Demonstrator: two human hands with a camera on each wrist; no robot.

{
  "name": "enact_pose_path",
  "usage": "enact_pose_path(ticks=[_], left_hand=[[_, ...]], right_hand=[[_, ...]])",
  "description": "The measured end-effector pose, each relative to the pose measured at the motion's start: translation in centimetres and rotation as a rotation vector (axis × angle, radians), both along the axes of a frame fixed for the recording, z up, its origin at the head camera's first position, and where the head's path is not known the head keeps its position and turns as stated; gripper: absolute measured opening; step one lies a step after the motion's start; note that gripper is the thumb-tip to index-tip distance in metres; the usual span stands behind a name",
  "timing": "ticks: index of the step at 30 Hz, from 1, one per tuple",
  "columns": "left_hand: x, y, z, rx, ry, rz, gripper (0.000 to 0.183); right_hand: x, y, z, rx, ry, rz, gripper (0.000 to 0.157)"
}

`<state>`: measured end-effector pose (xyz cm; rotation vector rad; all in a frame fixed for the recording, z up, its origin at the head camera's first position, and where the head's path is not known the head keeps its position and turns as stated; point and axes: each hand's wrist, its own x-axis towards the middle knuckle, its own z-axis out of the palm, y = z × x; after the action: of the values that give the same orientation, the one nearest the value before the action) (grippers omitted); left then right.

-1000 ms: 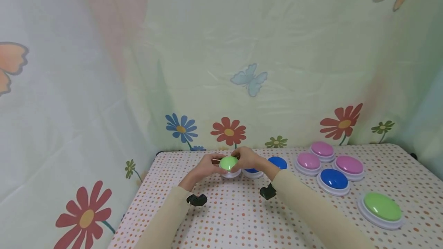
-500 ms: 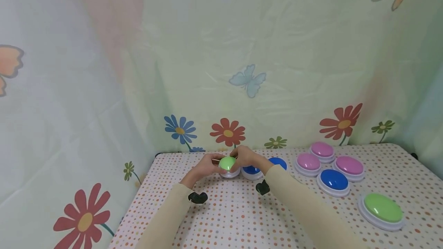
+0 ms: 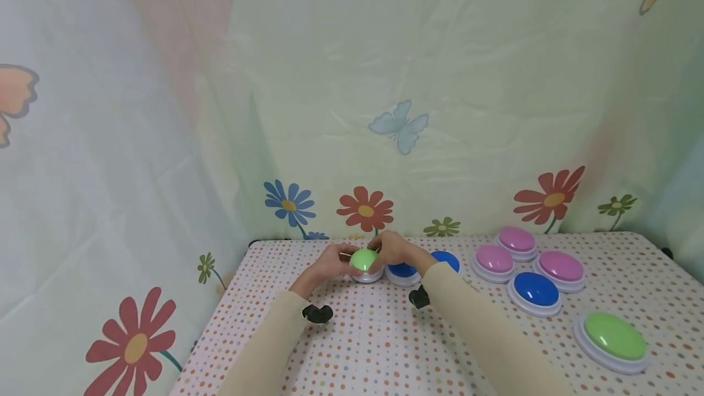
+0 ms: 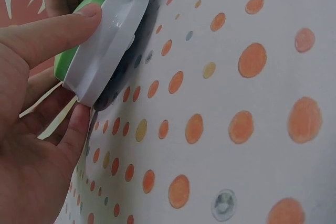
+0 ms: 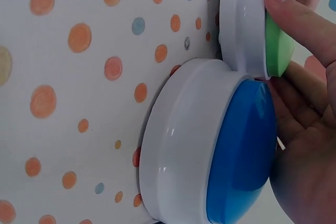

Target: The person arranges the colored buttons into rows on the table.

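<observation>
A green push button (image 3: 364,260) with a white round base sits near the back of the table, held from both sides. My left hand (image 3: 332,261) grips its left side; in the left wrist view the thumb (image 4: 84,19) lies on the rim while a lower finger touches the base. On the other side my right hand (image 3: 392,248) holds it, its thumb (image 5: 281,1) against the green dome. Close by on the right is a blue button (image 5: 244,150), partly beneath the right hand. Another blue button (image 3: 447,260) is partly hidden by the right forearm.
Three pink buttons (image 3: 494,259), a blue button (image 3: 536,289) and a larger-looking green button (image 3: 615,336) stand on the right of the dotted tabletop (image 3: 357,347). A printed curtain (image 3: 308,109) hangs behind the table's back edge.
The right forearm has shifted slightly left and inward, and the head view has turned a little. Both hands stay on the green button, which stays in nearly the same spot.
</observation>
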<state>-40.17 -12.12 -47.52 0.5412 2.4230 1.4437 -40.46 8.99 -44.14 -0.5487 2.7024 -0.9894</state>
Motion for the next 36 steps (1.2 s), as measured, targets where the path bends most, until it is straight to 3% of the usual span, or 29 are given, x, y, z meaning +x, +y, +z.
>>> enact_pose_path(ticks=[6,26,36], left_hand=[[-0.1,0.0,-0.5,-0.003,-0.008,0.021,0.056],[0.2,0.0,-1.0,-0.017,0.057,-0.002,0.053],[0.1,0.1,-1.6,0.021,0.017,0.008,0.061]], right_hand=[[-0.2,0.1,-0.6,0.018,0.010,0.012,0.061],[-0.4,0.6,-1.3,-0.034,0.002,0.020,0.058],[-0.3,0.7,-1.0,0.001,0.031,0.031,0.060]])
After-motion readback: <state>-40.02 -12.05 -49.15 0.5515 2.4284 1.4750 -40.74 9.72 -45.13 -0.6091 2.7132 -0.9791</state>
